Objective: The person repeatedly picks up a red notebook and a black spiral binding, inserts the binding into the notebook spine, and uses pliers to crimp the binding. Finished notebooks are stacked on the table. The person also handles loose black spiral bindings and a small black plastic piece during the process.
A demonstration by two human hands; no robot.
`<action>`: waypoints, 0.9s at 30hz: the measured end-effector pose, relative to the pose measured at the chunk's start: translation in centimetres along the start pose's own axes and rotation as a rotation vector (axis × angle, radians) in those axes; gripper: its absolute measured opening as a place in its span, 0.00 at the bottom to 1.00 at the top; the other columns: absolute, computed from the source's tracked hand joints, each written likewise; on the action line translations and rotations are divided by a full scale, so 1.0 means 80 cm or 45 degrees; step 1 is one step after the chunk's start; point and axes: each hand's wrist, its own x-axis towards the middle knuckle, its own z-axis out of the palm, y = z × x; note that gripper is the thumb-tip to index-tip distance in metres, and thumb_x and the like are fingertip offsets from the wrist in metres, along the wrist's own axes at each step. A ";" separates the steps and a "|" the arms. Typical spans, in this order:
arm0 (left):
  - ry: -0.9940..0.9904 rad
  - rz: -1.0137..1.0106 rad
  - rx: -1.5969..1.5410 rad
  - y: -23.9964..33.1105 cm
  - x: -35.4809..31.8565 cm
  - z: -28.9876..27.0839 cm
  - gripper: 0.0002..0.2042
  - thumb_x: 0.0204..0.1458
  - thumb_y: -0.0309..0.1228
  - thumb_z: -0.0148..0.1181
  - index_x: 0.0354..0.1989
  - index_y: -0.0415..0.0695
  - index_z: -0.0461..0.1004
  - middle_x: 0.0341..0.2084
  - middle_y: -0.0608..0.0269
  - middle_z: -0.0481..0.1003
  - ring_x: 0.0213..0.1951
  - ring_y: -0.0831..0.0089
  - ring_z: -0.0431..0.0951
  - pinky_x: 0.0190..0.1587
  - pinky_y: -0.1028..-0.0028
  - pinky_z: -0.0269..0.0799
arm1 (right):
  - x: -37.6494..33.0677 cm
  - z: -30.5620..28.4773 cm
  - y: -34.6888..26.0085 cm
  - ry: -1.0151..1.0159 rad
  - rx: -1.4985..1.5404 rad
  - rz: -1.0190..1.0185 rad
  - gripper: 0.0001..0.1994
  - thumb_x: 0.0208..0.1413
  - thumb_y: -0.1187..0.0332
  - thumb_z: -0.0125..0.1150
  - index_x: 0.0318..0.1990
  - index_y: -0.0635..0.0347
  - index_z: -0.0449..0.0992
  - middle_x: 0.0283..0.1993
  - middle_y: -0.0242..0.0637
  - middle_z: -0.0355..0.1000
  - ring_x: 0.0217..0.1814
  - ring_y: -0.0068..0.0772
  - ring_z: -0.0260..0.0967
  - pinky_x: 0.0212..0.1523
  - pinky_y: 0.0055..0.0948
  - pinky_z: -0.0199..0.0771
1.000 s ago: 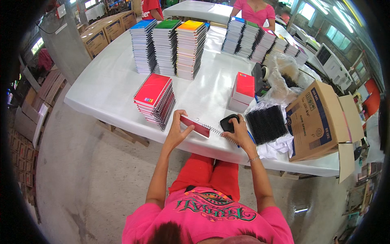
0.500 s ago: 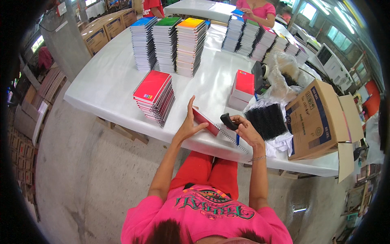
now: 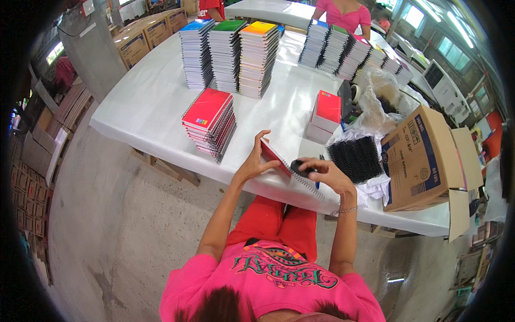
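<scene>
A red-covered notebook (image 3: 272, 159) stands tilted on its edge near the table's front. My left hand (image 3: 256, 165) is closed on it, thumb on the cover and fingers behind. Along the notebook's edge runs a wire-like spiral coil (image 3: 310, 189), its loose end sticking out toward my right forearm. A small black hand tool (image 3: 301, 168) is pinched in my right hand (image 3: 330, 176), close against the coil; its exact kind is not clear. Left of the notebook sits a stack of red spiral notebooks (image 3: 210, 121). Farther right lies a pile of red-topped, uncoiled pads (image 3: 325, 115).
Tall notebook stacks with blue (image 3: 196, 56), green (image 3: 225, 56) and yellow (image 3: 257, 61) covers stand at the back, with more stacks (image 3: 335, 51) at back right. Black coils (image 3: 355, 160) lie beside an open cardboard box (image 3: 416, 161). A person (image 3: 343, 16) is across the white table (image 3: 139, 115).
My right hand has shifted slightly with the black tool, its fingers more spread. The person across has drawn a hand away from the blue-topped stack. My view has moved a little.
</scene>
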 end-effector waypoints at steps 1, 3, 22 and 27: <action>0.003 -0.037 -0.015 0.002 0.002 0.001 0.54 0.40 0.44 0.77 0.70 0.46 0.44 0.59 0.44 0.56 0.61 0.56 0.59 0.65 0.61 0.55 | 0.007 0.003 -0.005 0.114 -0.147 0.133 0.20 0.51 0.58 0.71 0.47 0.62 0.81 0.63 0.41 0.70 0.59 0.30 0.67 0.59 0.29 0.67; 0.003 -0.043 0.003 0.003 0.000 -0.004 0.53 0.40 0.44 0.77 0.70 0.47 0.44 0.59 0.45 0.57 0.61 0.57 0.60 0.65 0.61 0.55 | 0.014 0.010 -0.004 0.369 -0.195 0.224 0.19 0.50 0.59 0.72 0.45 0.62 0.81 0.55 0.38 0.75 0.55 0.27 0.68 0.53 0.25 0.67; -0.036 -0.015 0.037 0.002 -0.004 -0.008 0.52 0.40 0.41 0.77 0.70 0.49 0.46 0.52 0.50 0.59 0.56 0.60 0.62 0.64 0.64 0.56 | 0.021 0.043 -0.046 0.223 -0.165 0.177 0.18 0.52 0.61 0.71 0.46 0.62 0.81 0.58 0.40 0.72 0.56 0.30 0.69 0.55 0.29 0.68; -0.085 -0.093 -0.091 0.016 -0.001 -0.006 0.51 0.40 0.40 0.77 0.70 0.48 0.46 0.54 0.52 0.57 0.59 0.61 0.59 0.65 0.63 0.53 | 0.051 0.024 -0.015 0.337 -0.848 0.143 0.24 0.50 0.52 0.71 0.43 0.67 0.82 0.45 0.42 0.78 0.50 0.34 0.73 0.51 0.28 0.70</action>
